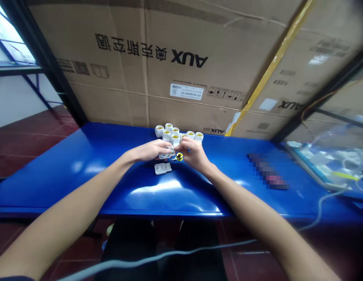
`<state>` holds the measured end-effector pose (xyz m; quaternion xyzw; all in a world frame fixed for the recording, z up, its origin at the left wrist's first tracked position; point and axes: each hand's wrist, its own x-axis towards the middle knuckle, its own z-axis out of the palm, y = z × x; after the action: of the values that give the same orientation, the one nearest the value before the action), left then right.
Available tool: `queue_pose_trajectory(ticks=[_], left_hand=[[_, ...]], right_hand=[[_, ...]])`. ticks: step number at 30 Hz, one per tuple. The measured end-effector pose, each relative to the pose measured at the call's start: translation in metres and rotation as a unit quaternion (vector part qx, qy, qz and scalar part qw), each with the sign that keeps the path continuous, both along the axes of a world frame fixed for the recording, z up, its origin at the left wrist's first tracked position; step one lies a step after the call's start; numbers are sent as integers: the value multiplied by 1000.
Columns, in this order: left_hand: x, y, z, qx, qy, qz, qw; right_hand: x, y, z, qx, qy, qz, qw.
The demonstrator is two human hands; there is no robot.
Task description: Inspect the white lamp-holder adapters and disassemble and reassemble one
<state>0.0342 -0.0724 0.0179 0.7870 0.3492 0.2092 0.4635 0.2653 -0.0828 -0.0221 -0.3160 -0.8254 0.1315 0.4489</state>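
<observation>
My left hand (152, 150) is closed on a small white plastic housing (166, 153), held just above the blue table. Beside it my right hand (193, 151) is closed, its fingertips pinched at the housing's right end; what they grip is hidden. A round yellow-and-black piece (179, 157) shows below the right fingers, and I cannot tell whether they hold it. Another flat, pale plastic piece (163, 168) lies on the table just below my hands. Behind them stand several white cylindrical parts (167, 134) with yellow inside, partly hidden by my right hand.
The glossy blue table (67, 168) runs across the view, backed by a large cardboard box (125, 89). To the right lie a blurred dark object (267, 171) and a tray (313, 166) of white items. A pale cable (158, 257) crosses in front, below the table edge.
</observation>
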Motion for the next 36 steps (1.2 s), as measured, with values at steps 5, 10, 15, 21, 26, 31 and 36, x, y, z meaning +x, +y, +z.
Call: queue_pose_trajectory(ticks=[5,10,15,21,26,31,36], left_hand=[[-2,0,5,-32,6,-15,999],[-4,-1,11,-56,-3,-18,998],[-4,-2,12,-73,-20,-5,997],[-3,0,5,-61,-22,1,998],[-2,4,-1,-1,-11,-1,1000],[-1,5,-5,41,9,-20,999],[0,7,-7,48,13,-26,998]], right_hand=[[-2,-2,0,0,8,0,1000],[-5,-7,0,-5,19,8,1000],[-7,-7,-2,-30,25,8,999],[-6,-5,2,0,19,45,999],[-4,-4,7,23,13,47,999],[-1,-2,8,24,-9,16,1000],[0,-3,9,16,-17,6,1000]])
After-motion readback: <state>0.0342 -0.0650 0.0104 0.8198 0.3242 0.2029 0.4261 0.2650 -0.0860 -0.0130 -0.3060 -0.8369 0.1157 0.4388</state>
